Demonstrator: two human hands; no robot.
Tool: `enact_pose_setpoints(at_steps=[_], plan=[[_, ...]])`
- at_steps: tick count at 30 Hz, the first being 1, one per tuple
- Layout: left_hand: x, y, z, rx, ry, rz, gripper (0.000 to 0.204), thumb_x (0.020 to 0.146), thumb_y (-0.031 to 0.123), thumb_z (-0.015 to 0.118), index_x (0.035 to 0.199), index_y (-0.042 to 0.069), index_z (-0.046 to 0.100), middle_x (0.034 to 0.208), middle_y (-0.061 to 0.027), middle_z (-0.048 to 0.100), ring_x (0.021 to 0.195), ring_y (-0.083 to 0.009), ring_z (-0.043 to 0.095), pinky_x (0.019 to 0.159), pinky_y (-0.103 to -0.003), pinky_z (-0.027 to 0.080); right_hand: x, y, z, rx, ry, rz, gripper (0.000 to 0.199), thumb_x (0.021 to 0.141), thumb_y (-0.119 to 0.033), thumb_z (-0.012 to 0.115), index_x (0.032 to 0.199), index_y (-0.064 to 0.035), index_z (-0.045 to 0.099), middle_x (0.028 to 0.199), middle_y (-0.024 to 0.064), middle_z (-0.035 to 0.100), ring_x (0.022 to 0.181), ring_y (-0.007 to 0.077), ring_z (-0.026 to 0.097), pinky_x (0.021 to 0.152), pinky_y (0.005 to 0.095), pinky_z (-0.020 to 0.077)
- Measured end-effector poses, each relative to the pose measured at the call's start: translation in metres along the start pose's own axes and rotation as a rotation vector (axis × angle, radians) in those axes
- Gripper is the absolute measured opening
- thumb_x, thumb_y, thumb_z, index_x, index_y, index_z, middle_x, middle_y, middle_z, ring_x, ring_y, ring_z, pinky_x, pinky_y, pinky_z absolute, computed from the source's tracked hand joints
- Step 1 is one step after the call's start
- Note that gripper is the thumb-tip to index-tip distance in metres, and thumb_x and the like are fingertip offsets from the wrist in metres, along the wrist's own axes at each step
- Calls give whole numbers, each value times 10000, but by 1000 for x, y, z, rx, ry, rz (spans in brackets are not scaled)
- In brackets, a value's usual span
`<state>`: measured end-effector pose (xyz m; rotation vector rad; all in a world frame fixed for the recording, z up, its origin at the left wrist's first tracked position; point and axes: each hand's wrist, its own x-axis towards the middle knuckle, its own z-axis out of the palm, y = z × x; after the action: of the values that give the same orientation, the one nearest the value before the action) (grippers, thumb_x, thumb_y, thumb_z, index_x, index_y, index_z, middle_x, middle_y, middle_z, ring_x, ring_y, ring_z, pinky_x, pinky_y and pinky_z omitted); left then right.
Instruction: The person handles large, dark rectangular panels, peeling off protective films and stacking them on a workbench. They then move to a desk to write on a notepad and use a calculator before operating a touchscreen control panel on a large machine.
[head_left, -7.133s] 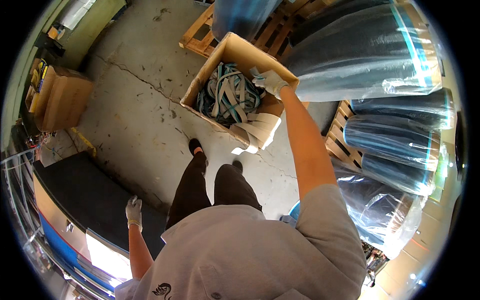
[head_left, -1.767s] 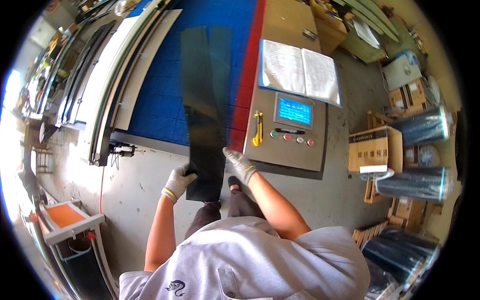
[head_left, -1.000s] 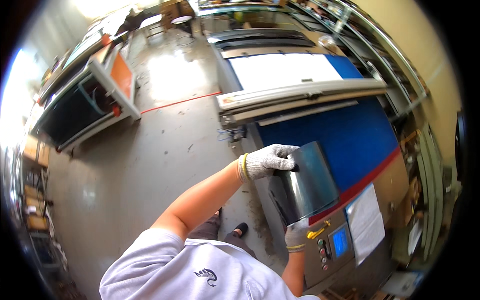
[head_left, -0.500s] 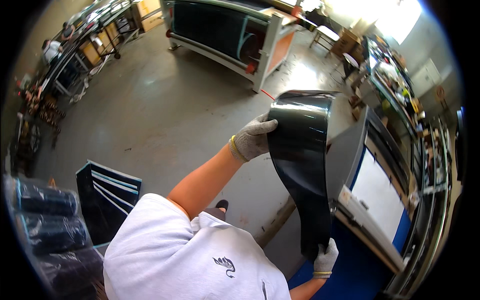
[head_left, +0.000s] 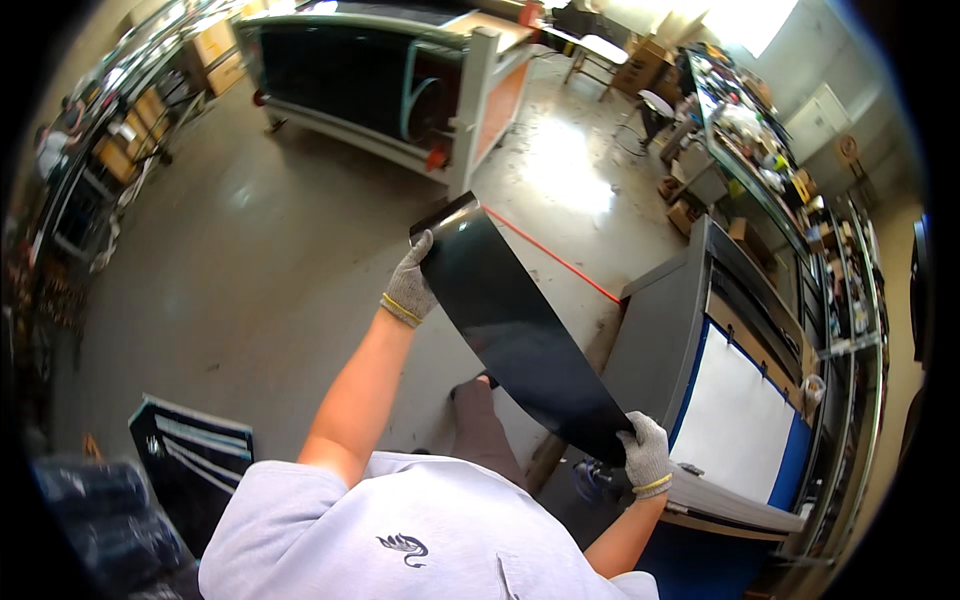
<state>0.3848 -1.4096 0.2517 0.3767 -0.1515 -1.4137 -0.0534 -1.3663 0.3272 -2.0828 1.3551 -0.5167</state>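
Note:
A long strip of glossy black sheet material [head_left: 515, 325] hangs in the air in front of me, stretched slantwise from upper left to lower right. My left hand [head_left: 410, 280], in a grey knit glove with a yellow cuff, grips the far end by its left edge, where the strip bends over. At the near end, my right hand [head_left: 648, 452], gloved alike, is closed on the strip's lower corner with the thumb on top. Both hands hold only this strip.
Close on my right stands a grey cabinet-like machine [head_left: 650, 320] with a white board [head_left: 735, 415] clipped on top. A red line [head_left: 555, 255] crosses the floor. Ahead is a large framed machine [head_left: 470, 110]; a black panel with pale strips [head_left: 195, 460] is at lower left.
The strip has gone from steep and curved to flatter and slanting. My left hand has moved left, my right hand has risen a little. The view of the room has shifted.

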Motion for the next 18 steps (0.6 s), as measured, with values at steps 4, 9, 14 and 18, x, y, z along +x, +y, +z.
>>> enact_pose_setpoints(at_steps=[4, 9, 14, 18], plan=[[146, -29, 23, 155, 25, -160, 540, 937, 396, 588, 1300, 2, 520, 1163, -144, 641, 1108, -248, 601, 1002, -396, 467, 91, 50, -5, 239, 176, 95, 159, 765, 42, 611, 924, 45, 619, 784, 145, 631, 742, 228, 627, 712, 317, 489], [300, -98, 88, 232, -222, -280, 654, 876, 542, 598, 1291, 42, 522, 1267, -94, 580, 1175, -230, 536, 1028, -376, 408, 240, 78, -30, 487, 244, 145, 125, 809, 52, 581, 933, 51, 595, 820, 57, 614, 816, 115, 558, 781, 268, 465], [394, -174, 89, 360, -286, -492, 580, 916, 448, 609, 1332, 57, 500, 1297, -57, 568, 1213, -188, 513, 1040, -390, 397, 402, 107, -42, 650, 282, 70, 208, 844, 88, 550, 1036, 52, 621, 963, 50, 644, 923, 115, 573, 866, 250, 446], [464, -185, 119, 509, -312, -513, 517, 899, 287, 677, 1303, 8, 515, 1257, -77, 588, 1170, -169, 549, 1037, -345, 409, 517, 156, -44, 674, 360, 69, 235, 859, 66, 554, 1085, 56, 617, 1003, 78, 654, 962, 139, 586, 902, 269, 447]])
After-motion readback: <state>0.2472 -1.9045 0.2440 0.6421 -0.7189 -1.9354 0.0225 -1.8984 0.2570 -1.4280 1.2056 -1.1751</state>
